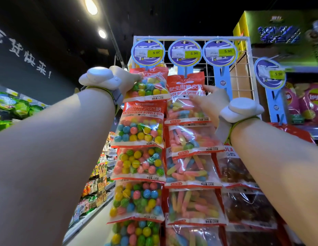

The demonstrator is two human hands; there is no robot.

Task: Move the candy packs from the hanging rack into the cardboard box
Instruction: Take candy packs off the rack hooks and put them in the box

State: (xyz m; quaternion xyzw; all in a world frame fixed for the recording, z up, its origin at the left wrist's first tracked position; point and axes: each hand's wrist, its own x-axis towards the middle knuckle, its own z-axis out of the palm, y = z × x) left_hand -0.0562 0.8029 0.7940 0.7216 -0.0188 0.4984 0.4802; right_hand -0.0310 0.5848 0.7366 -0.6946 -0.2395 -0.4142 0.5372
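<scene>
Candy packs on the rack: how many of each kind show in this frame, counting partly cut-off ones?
Watermelon bubble gum packs: 6, the top one gripped by the left hand
Worm-shaped gummy packs: 6, the top one touched by the right hand
Dark cola candy packs: 3 at least; the lowest is unclear
Total: 15

Glossy clear plastic candy packs (139, 128) on white wire rack (243, 71).

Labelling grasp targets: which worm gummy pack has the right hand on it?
The top worm gummy pack in the middle column; the right hand rests on its right edge. Lower packs are untouched.
</scene>
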